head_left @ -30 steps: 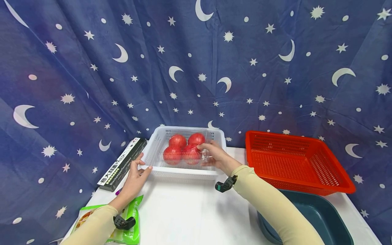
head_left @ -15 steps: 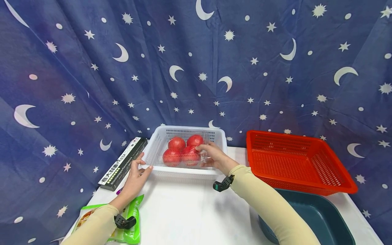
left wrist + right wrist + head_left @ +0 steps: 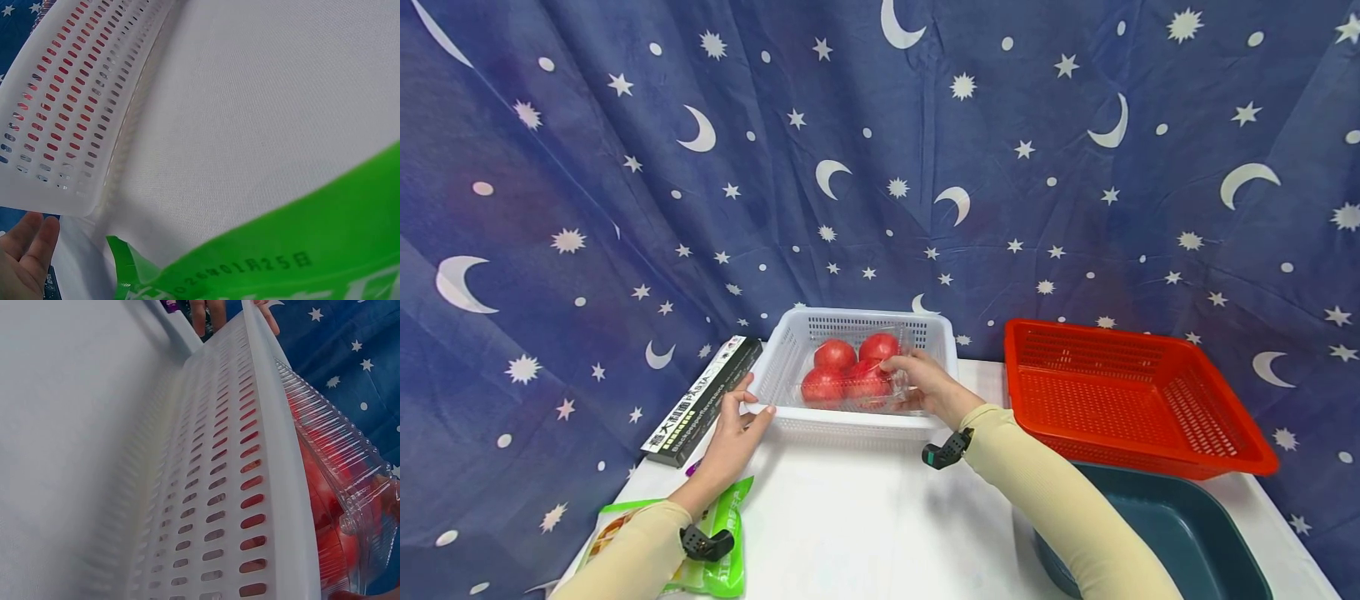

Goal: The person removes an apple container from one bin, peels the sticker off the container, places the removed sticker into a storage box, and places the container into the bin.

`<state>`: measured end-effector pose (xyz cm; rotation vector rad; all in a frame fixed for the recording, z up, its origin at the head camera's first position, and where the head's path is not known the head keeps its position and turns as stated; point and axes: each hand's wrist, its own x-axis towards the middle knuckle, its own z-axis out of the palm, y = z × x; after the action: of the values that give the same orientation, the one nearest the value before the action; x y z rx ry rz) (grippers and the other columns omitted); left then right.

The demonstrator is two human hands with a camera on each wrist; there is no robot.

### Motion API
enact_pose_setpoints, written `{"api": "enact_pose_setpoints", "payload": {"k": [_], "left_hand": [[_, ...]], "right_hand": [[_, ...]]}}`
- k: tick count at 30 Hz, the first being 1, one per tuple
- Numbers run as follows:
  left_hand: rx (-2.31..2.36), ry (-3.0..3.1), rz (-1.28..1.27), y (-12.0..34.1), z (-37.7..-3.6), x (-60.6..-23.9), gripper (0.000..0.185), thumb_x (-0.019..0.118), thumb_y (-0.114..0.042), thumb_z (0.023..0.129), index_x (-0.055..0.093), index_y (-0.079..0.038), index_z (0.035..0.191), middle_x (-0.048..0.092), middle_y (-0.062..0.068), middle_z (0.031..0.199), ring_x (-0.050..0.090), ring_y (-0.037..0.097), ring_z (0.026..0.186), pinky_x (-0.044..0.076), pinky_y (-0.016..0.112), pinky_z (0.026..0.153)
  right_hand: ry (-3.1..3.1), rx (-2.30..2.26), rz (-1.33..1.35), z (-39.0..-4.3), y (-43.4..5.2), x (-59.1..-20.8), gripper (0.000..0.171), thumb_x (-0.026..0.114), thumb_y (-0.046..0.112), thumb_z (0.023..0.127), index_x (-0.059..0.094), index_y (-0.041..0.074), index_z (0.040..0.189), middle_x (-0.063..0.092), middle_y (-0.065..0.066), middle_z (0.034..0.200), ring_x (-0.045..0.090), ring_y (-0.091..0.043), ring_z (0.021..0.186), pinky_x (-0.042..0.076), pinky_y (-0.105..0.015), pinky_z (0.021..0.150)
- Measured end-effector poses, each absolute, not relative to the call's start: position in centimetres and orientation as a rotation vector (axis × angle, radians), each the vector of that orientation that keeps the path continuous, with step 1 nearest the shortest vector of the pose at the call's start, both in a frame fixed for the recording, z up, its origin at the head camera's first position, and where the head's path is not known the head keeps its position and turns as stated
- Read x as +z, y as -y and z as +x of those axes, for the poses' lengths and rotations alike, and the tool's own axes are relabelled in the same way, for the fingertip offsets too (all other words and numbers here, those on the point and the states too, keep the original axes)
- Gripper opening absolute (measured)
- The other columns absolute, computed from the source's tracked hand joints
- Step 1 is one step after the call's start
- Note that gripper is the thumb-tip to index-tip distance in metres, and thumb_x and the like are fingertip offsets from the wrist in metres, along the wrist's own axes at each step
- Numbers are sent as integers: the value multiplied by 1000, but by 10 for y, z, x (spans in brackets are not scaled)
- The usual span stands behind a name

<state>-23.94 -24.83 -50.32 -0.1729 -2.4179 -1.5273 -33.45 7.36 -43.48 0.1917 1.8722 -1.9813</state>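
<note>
A clear plastic clamshell of red tomatoes (image 3: 848, 375) sits inside a white perforated basket (image 3: 790, 343) at the back of the white table. My right hand (image 3: 917, 379) reaches into the basket and grips the clamshell's right end, thumb on top. My left hand (image 3: 737, 425) holds the basket's near left corner, thumb on the rim and fingers against the wall. The right wrist view shows the basket wall (image 3: 219, 506) close up with the ribbed clamshell (image 3: 340, 487) behind it. In the left wrist view the basket corner (image 3: 69, 125) shows, with fingertips (image 3: 25, 250) below it.
A long black pasta box (image 3: 703, 400) lies left of the white basket. A green snack bag (image 3: 718, 517) lies under my left forearm. An empty red basket (image 3: 1120, 400) stands at the right, with a dark teal bin (image 3: 1180, 533) in front of it.
The right hand and the clamshell shifted very slightly inside the basket. The left hand stays on the basket corner.
</note>
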Motion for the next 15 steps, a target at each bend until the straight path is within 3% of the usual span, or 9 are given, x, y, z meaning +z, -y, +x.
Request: {"api": "enact_pose_setpoints", "payload": {"k": [15], "left_hand": [[-1557,2407,-186,247,-239,-503,34,59,-16,105,33,-1,122,16,12,169,61,46,115,50,17,88]], "right_hand": [[-1808,-1953,229,-340,-78,-438,80,76,16,85,37,18,155,43,-23,141,50,-44,118,59,-58,82]]}}
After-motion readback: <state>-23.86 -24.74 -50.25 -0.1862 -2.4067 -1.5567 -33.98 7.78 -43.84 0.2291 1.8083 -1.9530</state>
